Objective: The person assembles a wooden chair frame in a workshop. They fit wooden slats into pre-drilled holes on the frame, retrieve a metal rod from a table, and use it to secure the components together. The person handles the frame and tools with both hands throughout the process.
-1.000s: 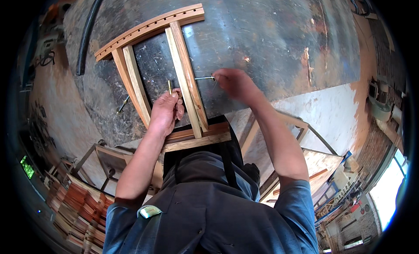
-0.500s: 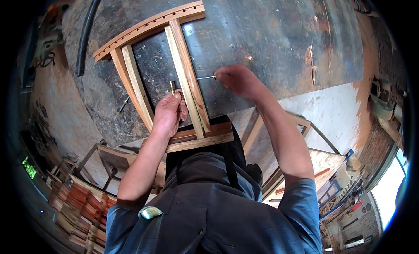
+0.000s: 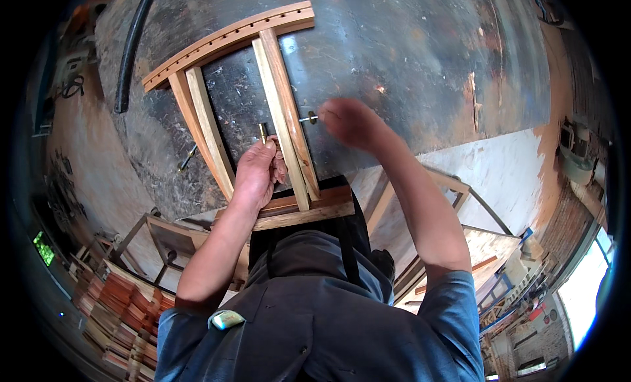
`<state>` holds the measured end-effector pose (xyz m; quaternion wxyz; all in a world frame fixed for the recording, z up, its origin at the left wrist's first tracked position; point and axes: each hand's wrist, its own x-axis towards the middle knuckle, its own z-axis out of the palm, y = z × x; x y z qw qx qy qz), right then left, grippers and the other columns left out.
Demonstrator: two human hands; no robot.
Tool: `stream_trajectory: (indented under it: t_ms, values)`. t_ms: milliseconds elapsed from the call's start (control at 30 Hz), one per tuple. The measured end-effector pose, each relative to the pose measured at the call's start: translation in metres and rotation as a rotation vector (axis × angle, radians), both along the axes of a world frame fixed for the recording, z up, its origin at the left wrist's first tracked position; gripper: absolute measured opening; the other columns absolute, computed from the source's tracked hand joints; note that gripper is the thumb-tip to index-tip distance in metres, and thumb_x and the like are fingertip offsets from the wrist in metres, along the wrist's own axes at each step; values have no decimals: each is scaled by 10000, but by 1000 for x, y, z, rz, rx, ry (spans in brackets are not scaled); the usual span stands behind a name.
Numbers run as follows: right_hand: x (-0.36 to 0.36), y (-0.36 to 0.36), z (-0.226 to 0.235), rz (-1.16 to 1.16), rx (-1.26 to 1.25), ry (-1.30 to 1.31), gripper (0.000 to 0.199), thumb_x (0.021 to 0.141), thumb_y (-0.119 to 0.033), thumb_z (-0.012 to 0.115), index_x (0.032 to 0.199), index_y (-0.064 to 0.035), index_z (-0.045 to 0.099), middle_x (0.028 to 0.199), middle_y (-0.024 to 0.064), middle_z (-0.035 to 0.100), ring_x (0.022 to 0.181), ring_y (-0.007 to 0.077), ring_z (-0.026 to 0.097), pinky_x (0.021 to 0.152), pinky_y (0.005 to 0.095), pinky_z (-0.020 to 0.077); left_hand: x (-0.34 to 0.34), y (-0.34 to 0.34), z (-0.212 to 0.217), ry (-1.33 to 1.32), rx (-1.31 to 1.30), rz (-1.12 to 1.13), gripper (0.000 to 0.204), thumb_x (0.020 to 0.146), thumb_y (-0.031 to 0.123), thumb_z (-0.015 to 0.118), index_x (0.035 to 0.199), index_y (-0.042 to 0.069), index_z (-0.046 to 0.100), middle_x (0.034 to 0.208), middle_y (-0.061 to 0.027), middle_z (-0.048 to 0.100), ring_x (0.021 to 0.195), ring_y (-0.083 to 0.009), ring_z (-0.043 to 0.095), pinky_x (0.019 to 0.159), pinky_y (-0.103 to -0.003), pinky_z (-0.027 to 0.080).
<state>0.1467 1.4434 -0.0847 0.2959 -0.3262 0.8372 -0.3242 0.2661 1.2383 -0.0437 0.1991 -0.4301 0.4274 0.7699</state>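
A wooden frame (image 3: 227, 37) with a curved, hole-dotted top rail and upright slats lies on a dark metal tabletop (image 3: 407, 47). My left hand (image 3: 257, 172) is closed around a small brass-coloured tool (image 3: 263, 131) held against the left side of the central double slat (image 3: 289, 126). My right hand (image 3: 351, 122), blurred by motion, grips a thin metal rod (image 3: 309, 118) that sticks out of the slat's right side.
A black hose (image 3: 135, 47) runs along the table's upper left. A small tool (image 3: 187, 157) lies on the table left of the frame. Stacked reddish wood pieces (image 3: 115, 303) sit at lower left. Wooden frames and a pale board (image 3: 499, 178) stand at the right.
My right hand has moved slightly to the right and now looks blurred at the metal rod. My left hand has stayed at the central slat with its tool.
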Motion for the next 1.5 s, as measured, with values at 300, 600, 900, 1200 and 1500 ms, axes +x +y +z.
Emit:
stream_trajectory:
  t_ms: [300,600,900,1200,1500]
  values:
    - [-6,-7,35,-158,-117,-102,156,905,-141,584,967,-14,650,846,198,637,799,379,614,729,416,486,2,1,-4,12,60,18,221,1012,247,486,880,78,539,643,-11,516,506,-119,507,439,-261,394]
    - [-6,-16,41,-23,-52,-38,113,866,-89,613,952,-45,673,835,164,622,757,360,613,704,405,501,16,0,-4,-13,-139,-275,235,1003,225,441,942,25,547,618,-31,519,460,-114,487,422,-287,381]
    - [-16,-31,55,265,253,319,136,822,-74,621,936,-93,693,809,109,645,731,304,640,597,395,522,45,11,-15,313,-509,-315,222,979,200,494,956,-12,555,662,-174,557,597,-307,581,576,-378,446]
    - [-21,-31,49,261,155,166,130,812,-7,607,919,-48,669,811,147,635,732,348,630,632,404,523,39,6,-9,241,-525,-331,199,955,181,530,970,-17,536,815,-250,600,795,-432,610,675,-431,469]
    - [-9,-32,51,120,185,117,140,828,-15,609,950,-46,669,853,156,636,762,356,631,654,400,506,57,-108,41,200,-1044,-358,165,944,140,523,1041,12,560,901,-245,598,859,-452,582,710,-487,464]
